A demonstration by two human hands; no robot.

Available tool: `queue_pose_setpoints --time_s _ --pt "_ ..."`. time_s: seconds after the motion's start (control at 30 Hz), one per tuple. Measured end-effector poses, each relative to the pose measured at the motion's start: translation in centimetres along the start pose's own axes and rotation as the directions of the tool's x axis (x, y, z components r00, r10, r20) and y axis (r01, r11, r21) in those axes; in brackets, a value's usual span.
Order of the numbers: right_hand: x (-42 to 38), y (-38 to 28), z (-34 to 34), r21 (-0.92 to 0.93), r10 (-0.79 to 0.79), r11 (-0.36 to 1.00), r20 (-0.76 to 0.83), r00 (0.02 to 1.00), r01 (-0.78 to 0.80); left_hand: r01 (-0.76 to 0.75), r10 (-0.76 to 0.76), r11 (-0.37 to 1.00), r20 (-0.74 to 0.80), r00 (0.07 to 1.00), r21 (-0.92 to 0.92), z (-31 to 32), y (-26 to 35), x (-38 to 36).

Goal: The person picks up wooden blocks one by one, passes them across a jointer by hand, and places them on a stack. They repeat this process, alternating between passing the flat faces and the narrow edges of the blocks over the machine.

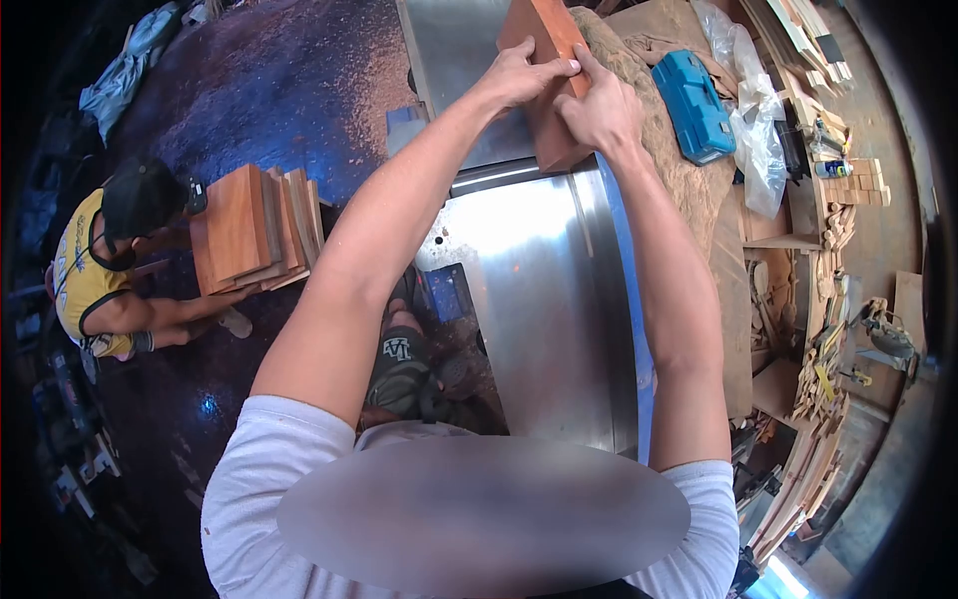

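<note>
I see steel machine table filling centre, sawdust heap along its right edge. Reddish wood board lies flat at far end. My left hand presses down on board, fingers spread flat; right hand grips board's near right edge. Blue case just right. Co-worker's board stack well left.
</note>
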State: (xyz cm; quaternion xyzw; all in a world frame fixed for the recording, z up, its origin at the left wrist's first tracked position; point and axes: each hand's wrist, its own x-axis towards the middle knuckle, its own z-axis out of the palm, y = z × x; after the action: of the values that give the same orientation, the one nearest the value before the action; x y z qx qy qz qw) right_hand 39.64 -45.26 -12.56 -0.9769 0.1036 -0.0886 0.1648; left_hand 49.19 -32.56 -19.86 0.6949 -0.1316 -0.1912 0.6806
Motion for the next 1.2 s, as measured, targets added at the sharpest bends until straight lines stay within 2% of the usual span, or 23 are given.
queue_pose_setpoints --time_s 0.13,0.43,0.47,0.57,0.63,0.67,0.7,0.73,0.77,0.8,0.83,0.9,0.97,1.0,1.03,1.1,1.17,1.2 --pt "1.1 -0.2 0.2 0.005 0.018 1.000 0.009 1.000 -0.018 0.002 -0.001 1.000 0.071 0.997 -0.016 -0.9 -0.1 1.5" --pt "4.7 -1.8 0.8 -0.013 0.062 0.998 0.028 0.998 -0.061 -0.013 0.014 1.000 0.063 0.998 -0.016 -2.7 -0.3 5.2" --pt "4.9 -1.6 1.4 -0.012 0.057 0.998 0.032 0.998 -0.057 -0.035 0.034 0.999 0.037 0.999 0.017 -2.9 -0.1 4.8" --pt "4.4 -3.3 -0.1 -0.069 0.141 0.989 0.125 0.982 -0.133 -0.067 0.112 0.953 -0.136 0.984 0.295 -3.3 3.0 0.1" --pt "4.2 -2.6 -0.1 -0.002 0.150 0.989 0.117 0.982 -0.151 -0.227 0.228 0.974 -0.149 0.962 0.027 -5.1 5.2 -7.3" --pt "4.6 -2.8 -1.0 0.034 0.143 0.989 0.113 0.983 -0.147 -0.258 0.256 0.966 -0.148 0.955 0.005 -6.7 6.4 -12.1" --pt "4.3 -4.5 -3.9 0.106 0.198 0.970 0.172 0.965 -0.218 -0.290 0.284 0.957 -0.153 0.946 -0.020 -8.5 7.0 -16.6" --pt "2.6 -5.8 -6.5 0.168 0.253 0.939 0.247 0.935 -0.298 -0.246 0.216 0.957 -0.187 0.958 -0.154 -10.2 6.5 -20.7" --pt "1.1 -4.4 -7.1 0.288 0.193 0.927 0.185 0.964 -0.241 -0.189 0.131 0.937 -0.205 0.970 -0.294 -11.3 5.7 -24.7" --pt "-2.9 -6.0 -10.2 0.559 0.110 0.798 0.230 0.967 -0.224 -0.075 -0.007 0.939 -0.236 0.972 -0.334 -11.7 4.5 -27.8" --pt "-6.4 -6.5 -11.9 0.738 0.088 0.635 0.225 0.970 -0.229 0.025 -0.135 0.924 -0.266 0.954 -0.381 -11.8 3.5 -30.1" --pt "-13.8 -6.3 -13.7 0.948 -0.106 0.222 0.255 0.961 -0.227 0.043 -0.141 0.849 -0.148 0.979 -0.526 -10.4 2.0 -34.4" --pt "-21.8 -5.2 -12.6 0.953 -0.115 -0.008 0.299 0.947 -0.302 -0.020 0.066 0.751 0.044 0.997 -0.660 -8.1 3.9 -38.6" --pt "-25.8 -4.9 -10.9 0.939 -0.097 -0.155 0.294 0.951 -0.306 -0.071 0.165 0.744 0.080 0.983 -0.664 -6.9 6.1 -41.0" --pt "-29.6 -4.5 -9.3 0.907 -0.129 -0.250 0.317 0.940 -0.340 -0.128 0.257 0.807 0.147 0.955 -0.576 -6.2 6.7 -43.1" --pt "-34.7 -3.1 -6.1 0.816 -0.225 -0.412 0.341 0.913 -0.406 -0.237 0.283 0.902 0.079 0.956 -0.361 -5.7 10.2 -48.3" --pt "-38.7 -2.4 -3.4 0.694 -0.339 -0.542 0.335 0.879 -0.473 -0.263 0.289 0.901 0.026 0.957 -0.344 -4.5 11.1 -51.8" --pt "-40.6 -2.7 -3.1 0.679 -0.335 -0.549 0.356 0.872 -0.488 -0.272 0.288 0.901 -0.003 0.958 -0.337 -3.8 11.0 -53.3"
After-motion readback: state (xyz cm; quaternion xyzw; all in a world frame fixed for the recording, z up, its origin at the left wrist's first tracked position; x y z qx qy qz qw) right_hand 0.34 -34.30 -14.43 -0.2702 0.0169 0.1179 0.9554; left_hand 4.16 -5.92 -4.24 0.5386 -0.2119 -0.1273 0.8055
